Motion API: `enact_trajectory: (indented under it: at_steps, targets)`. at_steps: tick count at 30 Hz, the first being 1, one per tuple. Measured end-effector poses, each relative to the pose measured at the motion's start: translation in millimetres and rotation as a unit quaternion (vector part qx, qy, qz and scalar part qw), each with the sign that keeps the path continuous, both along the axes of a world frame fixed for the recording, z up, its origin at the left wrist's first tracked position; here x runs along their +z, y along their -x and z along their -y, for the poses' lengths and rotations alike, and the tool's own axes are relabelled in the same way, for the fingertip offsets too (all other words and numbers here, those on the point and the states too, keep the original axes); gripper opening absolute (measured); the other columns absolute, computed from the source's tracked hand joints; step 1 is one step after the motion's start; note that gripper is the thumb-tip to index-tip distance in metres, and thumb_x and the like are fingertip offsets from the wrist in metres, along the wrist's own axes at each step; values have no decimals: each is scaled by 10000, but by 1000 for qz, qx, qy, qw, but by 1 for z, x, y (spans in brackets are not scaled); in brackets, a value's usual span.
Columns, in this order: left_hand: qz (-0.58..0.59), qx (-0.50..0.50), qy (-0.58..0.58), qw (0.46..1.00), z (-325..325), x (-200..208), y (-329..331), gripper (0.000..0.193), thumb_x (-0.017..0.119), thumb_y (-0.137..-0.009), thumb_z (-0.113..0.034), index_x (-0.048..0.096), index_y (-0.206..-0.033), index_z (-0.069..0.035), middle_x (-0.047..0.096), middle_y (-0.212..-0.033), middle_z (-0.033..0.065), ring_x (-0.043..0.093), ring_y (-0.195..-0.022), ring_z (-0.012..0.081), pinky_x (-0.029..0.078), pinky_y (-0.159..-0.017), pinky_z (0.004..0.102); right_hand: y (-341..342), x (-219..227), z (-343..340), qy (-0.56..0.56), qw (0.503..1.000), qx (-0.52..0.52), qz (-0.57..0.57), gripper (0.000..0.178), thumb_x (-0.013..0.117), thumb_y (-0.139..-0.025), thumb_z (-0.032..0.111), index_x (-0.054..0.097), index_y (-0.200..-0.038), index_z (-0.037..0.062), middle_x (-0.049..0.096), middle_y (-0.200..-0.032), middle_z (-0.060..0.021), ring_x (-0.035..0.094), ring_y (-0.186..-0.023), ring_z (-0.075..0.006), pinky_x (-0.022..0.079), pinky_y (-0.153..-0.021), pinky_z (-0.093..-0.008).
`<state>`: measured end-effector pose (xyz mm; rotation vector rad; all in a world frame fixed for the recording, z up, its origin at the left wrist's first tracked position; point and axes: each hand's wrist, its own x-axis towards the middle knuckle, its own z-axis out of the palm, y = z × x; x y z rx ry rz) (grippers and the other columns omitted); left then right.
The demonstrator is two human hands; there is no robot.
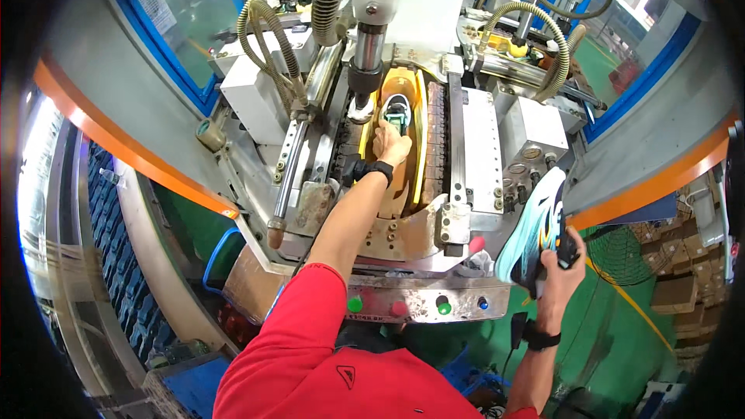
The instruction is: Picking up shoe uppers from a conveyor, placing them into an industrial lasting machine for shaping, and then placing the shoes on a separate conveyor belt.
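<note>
My left hand [392, 144] reaches into the machine's long yellow-lined cavity, fingers curled at the near end of a dark shoe [396, 104] with a pale rim and green inside. The shoe's lower part is hidden by the cavity and my hand. Off to the right of the machine, my right hand [564, 265] grips a second shoe [535, 221] by its dark upper. That shoe is tilted on its side, its pale blue and white sole facing left. Above the cavity, just left of the first shoe, hangs a metal press cylinder [368, 58].
Metal side bars [456, 132] flank the cavity. A front panel [419, 299] carries green, red and blue buttons. Orange-edged guards [140, 147] curve round both sides. Dark sole-like pieces [116, 240] line a conveyor at left. Cardboard boxes [675, 293] and a green wire basket [617, 256] stand at right.
</note>
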<state>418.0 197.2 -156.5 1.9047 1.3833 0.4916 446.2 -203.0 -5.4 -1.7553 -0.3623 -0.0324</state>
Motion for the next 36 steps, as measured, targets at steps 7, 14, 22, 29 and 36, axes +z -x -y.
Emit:
enact_trajectory:
  at_steps: [7, 14, 22, 29, 36]
  targets:
    - [374, 14, 431, 821, 43, 59, 98, 289, 750, -810, -164, 640, -1040, -28, 692, -967, 76, 671, -820, 190, 536, -649, 336, -104, 26, -145, 223, 967, 99, 69, 546, 743, -677, 153, 594, -1156, -62, 668, -1022, -156, 635, -920, -211, 504, -817, -315]
    - [432, 12, 438, 789, 154, 134, 298, 470, 744, -820, -113, 552, -1225, 27, 636, -1078, 63, 632, -937, 157, 527, -845, 315, -67, -23, -353, 402, 885, 226, 63, 509, 801, -605, 281, 684, -971, -52, 688, -1016, -259, 682, -975, -352, 546, -846, -394]
    - [477, 249, 255, 803, 259, 161, 450, 517, 700, -830, -85, 501, -1285, 56, 626, -1155, 112, 643, -1025, 201, 523, -900, 340, -13, -138, -409, 417, 877, 128, 201, 540, 699, -774, 276, 440, -1146, -17, 677, -936, -250, 687, -876, -413, 565, -748, -460]
    - [491, 462, 218, 706, 354, 117, 471, 380, 610, -916, -115, 538, -1263, 24, 639, -1112, 86, 646, -966, 188, 532, -831, 339, 146, -64, -250, 96, 840, 442, 301, 222, 590, -865, 41, 649, -1076, -1, 680, -957, -188, 659, -838, -355, 504, -753, -405]
    - [466, 514, 184, 696, 442, 99, 477, 271, 631, -929, -153, 605, -1128, 29, 660, -1039, 79, 666, -908, 171, 546, -794, 331, 257, -228, -172, 120, 696, 629, 326, 176, 610, -837, 83, 619, -1006, 34, 614, -983, -152, 603, -943, -335, 486, -805, -427]
